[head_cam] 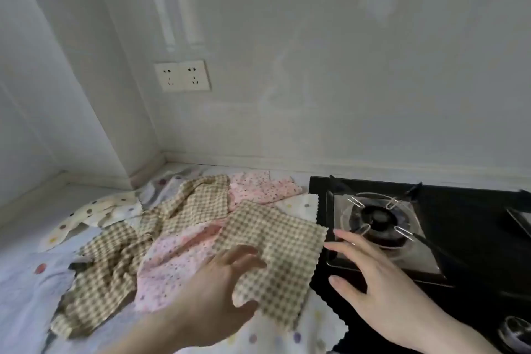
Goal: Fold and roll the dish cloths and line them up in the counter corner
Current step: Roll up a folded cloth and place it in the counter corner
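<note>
Soft crumpled dish cloths (184, 238) (beige gingham, pink floral, dotted) heaped unrolled by the counter corner, left hand (218, 293) spread open above them, right hand (376, 282) at 3 o'clock, fingers apart over black gas stove (459, 210).

Two bare hands in view, left hand (218, 290) and right hand (373, 282), both forearms uncovered with no sleeve visible; a thin ring (353, 244) sits on one right-hand finger.
</note>
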